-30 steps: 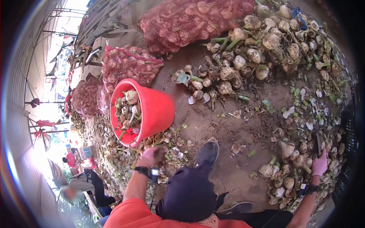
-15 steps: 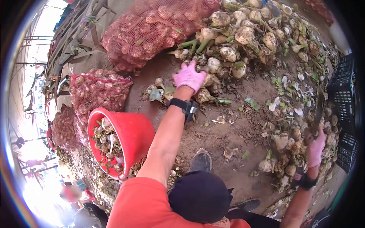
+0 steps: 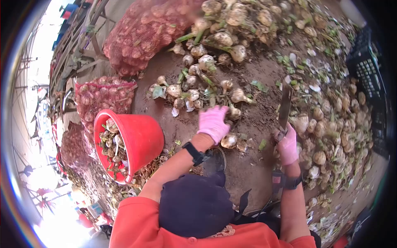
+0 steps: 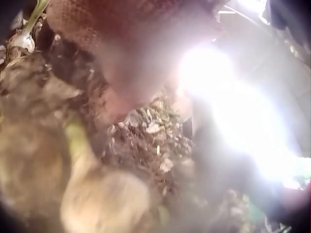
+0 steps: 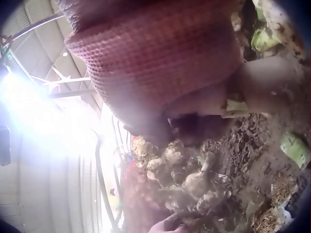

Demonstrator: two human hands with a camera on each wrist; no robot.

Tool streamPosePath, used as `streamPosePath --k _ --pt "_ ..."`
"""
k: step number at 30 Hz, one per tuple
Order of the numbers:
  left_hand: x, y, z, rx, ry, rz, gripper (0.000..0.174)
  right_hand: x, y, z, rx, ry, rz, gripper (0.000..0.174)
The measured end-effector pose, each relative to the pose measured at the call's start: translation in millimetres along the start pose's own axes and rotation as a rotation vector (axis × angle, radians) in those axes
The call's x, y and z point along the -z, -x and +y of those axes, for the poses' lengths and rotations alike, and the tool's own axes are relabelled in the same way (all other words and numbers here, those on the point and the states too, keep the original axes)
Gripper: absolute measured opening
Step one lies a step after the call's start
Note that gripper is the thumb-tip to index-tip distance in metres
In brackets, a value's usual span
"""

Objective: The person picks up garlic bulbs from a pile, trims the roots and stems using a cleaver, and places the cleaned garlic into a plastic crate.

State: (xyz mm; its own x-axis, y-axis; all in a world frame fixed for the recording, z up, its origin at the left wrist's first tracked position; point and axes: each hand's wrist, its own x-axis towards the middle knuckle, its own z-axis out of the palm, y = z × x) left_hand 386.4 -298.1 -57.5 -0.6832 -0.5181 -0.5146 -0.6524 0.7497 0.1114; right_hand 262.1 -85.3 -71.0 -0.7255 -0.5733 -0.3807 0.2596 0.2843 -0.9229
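Observation:
My left hand (image 3: 213,124), in a pink glove, reaches over the ground with its fingertips at the near edge of some loose garlic bulbs (image 3: 192,94). Its fingers are spread, and partly hidden among the bulbs. In the left wrist view a blurred garlic bulb (image 4: 104,201) with a green stem lies below the glove. My right hand (image 3: 286,146), also gloved in pink, grips a broad-bladed knife (image 3: 285,103) whose blade points away from me. A close-up of the right glove (image 5: 160,63) fills much of the right wrist view.
A red bucket (image 3: 144,142) partly filled with trimmings and bulbs leans at the left. Mesh sacks (image 3: 142,39) of bulbs stand behind it. A heap of stemmed garlic (image 3: 248,20) lies at the back, another bulb pile (image 3: 335,140) at right beside a black crate (image 3: 368,66).
My left hand went from beside the bucket to the far heap, then came back nearer with bulbs spread before it. My right hand moved left from the right pile, still holding the knife.

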Motion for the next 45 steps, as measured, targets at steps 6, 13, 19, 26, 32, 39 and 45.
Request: streamPosePath --k 6,13,19,26,32,39,45 --pt "10 -25 7 -0.022 -0.020 0.250 0.062 14 12 9 0.015 0.079 0.039 0.033" --pt "9 -57 46 0.010 0.064 -0.045 0.075 9 12 18 0.024 0.023 0.041 0.032" --pt "-18 -32 29 -0.163 1.120 0.068 0.061 5 22 9 0.055 0.102 0.055 0.030" --pt "-5 16 38 -0.122 1.349 0.080 0.060 -24 29 -29 0.115 0.388 0.014 0.019" --pt "-4 33 47 -0.266 1.337 0.092 0.066 -33 29 -30 0.178 0.378 0.008 0.018" --pt "-4 39 35 -0.349 1.493 0.252 0.065 -13 -5 65 0.194 0.403 0.058 0.028" --pt "3 18 30 -0.269 1.288 0.124 0.074 -26 27 18 -0.042 0.443 -0.022 0.028"
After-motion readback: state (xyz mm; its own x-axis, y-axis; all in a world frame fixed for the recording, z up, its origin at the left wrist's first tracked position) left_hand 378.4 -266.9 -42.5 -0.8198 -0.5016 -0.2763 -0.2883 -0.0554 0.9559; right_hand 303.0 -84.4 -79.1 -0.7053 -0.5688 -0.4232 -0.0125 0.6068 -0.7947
